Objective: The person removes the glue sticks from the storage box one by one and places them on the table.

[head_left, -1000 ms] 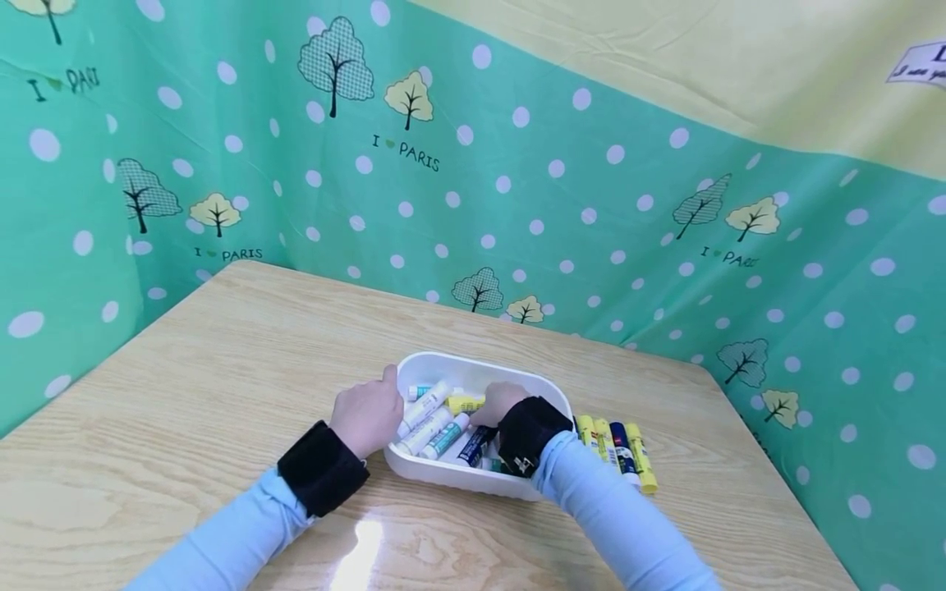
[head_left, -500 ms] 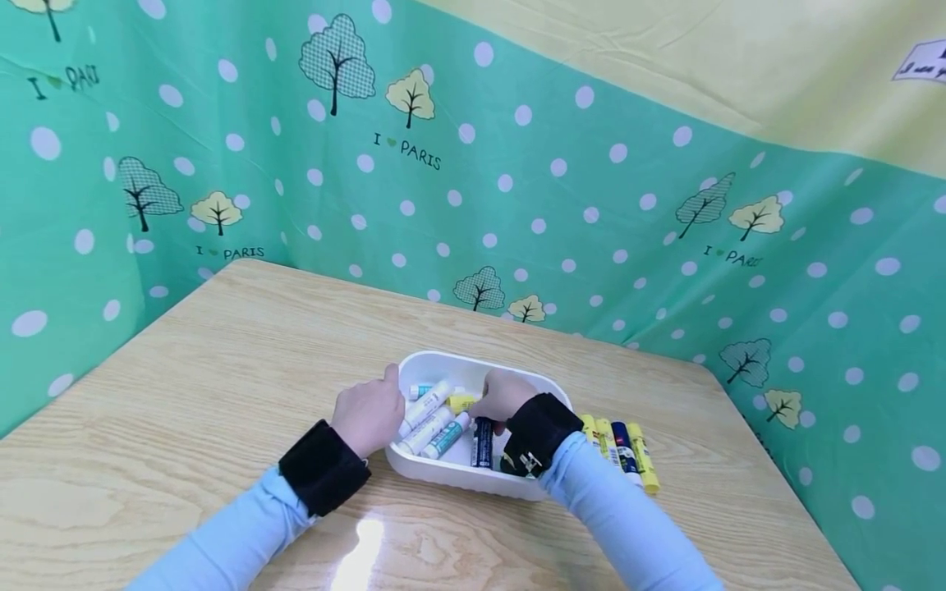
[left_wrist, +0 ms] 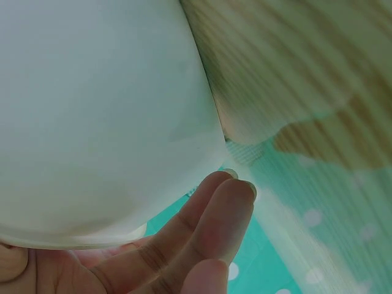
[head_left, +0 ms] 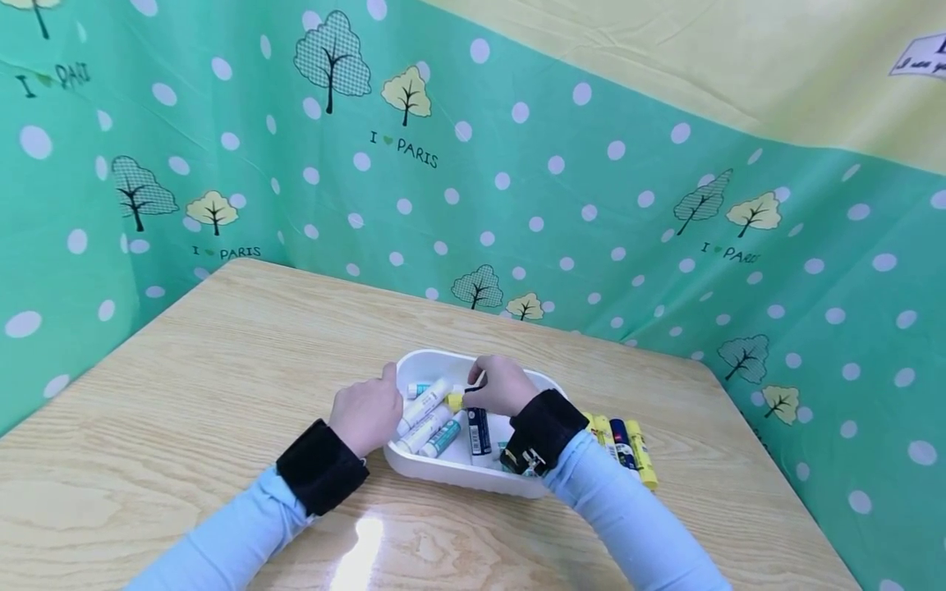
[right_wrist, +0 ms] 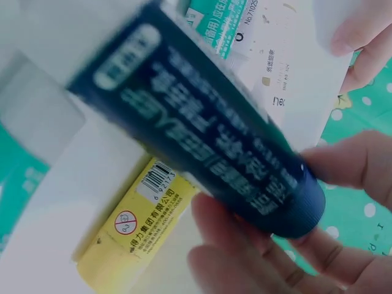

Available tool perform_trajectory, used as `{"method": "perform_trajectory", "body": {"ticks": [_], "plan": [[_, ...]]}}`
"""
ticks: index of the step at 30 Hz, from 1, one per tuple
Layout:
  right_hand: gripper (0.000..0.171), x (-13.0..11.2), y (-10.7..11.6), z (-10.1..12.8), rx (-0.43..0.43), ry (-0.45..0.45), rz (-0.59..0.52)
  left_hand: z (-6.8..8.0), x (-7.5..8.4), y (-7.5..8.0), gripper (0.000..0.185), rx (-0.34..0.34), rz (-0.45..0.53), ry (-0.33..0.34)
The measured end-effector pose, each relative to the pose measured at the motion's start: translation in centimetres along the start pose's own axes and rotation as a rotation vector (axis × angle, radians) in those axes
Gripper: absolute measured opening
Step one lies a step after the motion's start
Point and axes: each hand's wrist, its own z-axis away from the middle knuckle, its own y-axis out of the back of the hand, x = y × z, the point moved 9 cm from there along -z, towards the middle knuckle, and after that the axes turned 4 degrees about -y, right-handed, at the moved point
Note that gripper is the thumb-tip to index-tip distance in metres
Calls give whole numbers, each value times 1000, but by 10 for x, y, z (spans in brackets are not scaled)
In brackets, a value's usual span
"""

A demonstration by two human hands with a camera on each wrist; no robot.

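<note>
On the wooden table (head_left: 222, 361) sits the white tray (head_left: 443, 474), its left wall grasped by the left hand (head_left: 367, 417). Above the tray's middle, the right hand (head_left: 505, 386) pinches the dark blue glue stick (head_left: 478, 429) by its top end: a navy tube with pale lettering, hanging nearly upright over a yellow glue stick (right_wrist: 138, 223).

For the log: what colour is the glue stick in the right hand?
Dark navy blue glue stick with pale lettering; clearest in the right wrist view.
</note>
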Motion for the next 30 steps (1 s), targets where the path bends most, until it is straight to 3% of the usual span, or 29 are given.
{"method": "perform_trajectory", "body": {"ticks": [12,21,30], "plan": [[6,-11,-2,1,-47,148,6,0,0,3,32,29,-11,-22],[12,-7,-4,-3,-41,116,63,-1,-2,0,32,14,4,-17],[18,-4,-2,-4,-69,121,-7,-3,-4,-2,35,9,0,-17]]}}
